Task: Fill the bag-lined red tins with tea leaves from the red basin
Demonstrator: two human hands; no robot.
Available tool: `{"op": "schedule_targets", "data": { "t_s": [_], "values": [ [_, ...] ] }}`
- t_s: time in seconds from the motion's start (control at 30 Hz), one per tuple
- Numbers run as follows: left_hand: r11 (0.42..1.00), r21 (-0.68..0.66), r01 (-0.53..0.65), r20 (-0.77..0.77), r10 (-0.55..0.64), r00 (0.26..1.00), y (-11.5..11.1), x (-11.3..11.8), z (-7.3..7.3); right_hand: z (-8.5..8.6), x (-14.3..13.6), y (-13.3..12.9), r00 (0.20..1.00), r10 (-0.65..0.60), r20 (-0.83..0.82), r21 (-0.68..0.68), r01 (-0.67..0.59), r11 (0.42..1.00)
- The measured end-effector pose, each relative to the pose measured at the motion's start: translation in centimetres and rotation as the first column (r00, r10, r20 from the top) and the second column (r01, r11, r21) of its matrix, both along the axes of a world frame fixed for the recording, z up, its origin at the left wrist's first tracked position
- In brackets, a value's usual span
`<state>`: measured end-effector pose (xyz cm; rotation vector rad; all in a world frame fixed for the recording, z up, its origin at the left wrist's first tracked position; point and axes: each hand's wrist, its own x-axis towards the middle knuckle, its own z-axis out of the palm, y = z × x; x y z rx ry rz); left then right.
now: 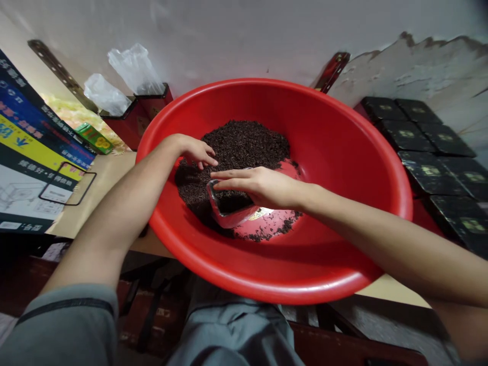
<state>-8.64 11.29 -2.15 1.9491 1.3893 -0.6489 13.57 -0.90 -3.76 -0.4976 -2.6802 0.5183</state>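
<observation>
A large red basin (354,152) holds a heap of dark loose tea leaves (247,142). My right hand (263,185) grips a red tea tin (229,219), which is tilted on its side in the basin. The tin's mouth faces left, with dark leaves inside and what looks like clear film at its rim. Part of a gold emblem shows on its side; my hand covers the upper face. Just left of the tin's mouth, my left hand (196,152) hovers over or touches the heap, fingers apart and holding nothing visible.
Stacked red tins with black lids (430,170) stand right of the basin. Behind it at left are two open tins with plastic bags (135,68) sticking out. A printed carton (34,152) and a small green box (94,137) are at far left. A wall rises behind.
</observation>
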Motion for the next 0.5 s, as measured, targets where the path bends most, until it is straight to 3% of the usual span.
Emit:
{"op": "schedule_targets", "data": {
  "t_s": [0.13, 0.23, 0.3, 0.37, 0.4, 0.43, 0.5],
  "values": [
    [1.0, 0.006, 0.017, -0.011, -0.017, 1.0, 0.0, 0.0, 0.0, 0.0, -0.2, -0.4, 0.998, 0.029, 0.057, 0.001, -0.029, 1.0],
    [0.999, 0.011, 0.047, 0.007, -0.047, 0.999, 0.1, -0.1, -0.1, 0.0, -0.6, -0.6, 0.999, 0.053, -0.008, 0.026, -0.053, 0.998],
    [0.998, 0.018, 0.065, 0.021, -0.065, 0.998, 0.2, -0.2, -0.1, -0.2, -0.3, 0.1, 0.995, -0.039, -0.093, 0.054, 0.044, 0.998],
    [0.998, 0.017, 0.056, 0.02, -0.057, 0.998, 0.1, -0.2, 0.0, -0.8, 0.8, 2.1, 0.938, -0.288, -0.191, 0.048, 0.302, 0.952],
    [0.999, 0.015, 0.043, 0.017, -0.044, 0.999, 0.0, -0.1, 0.1, -1.2, 1.8, 3.5, 0.861, -0.451, -0.234, 0.022, 0.469, 0.883],
    [1.0, 0.012, 0.029, 0.015, -0.029, 0.999, -0.1, -0.1, 0.2, -1.8, 3.0, 5.1, 0.744, -0.617, -0.256, -0.021, 0.634, 0.773],
    [1.0, 0.008, 0.017, 0.019, -0.017, 1.0, -0.2, -0.1, 0.3, -2.9, 5.9, 8.7, 0.448, -0.866, -0.221, -0.131, 0.867, 0.482]
  ]
}}
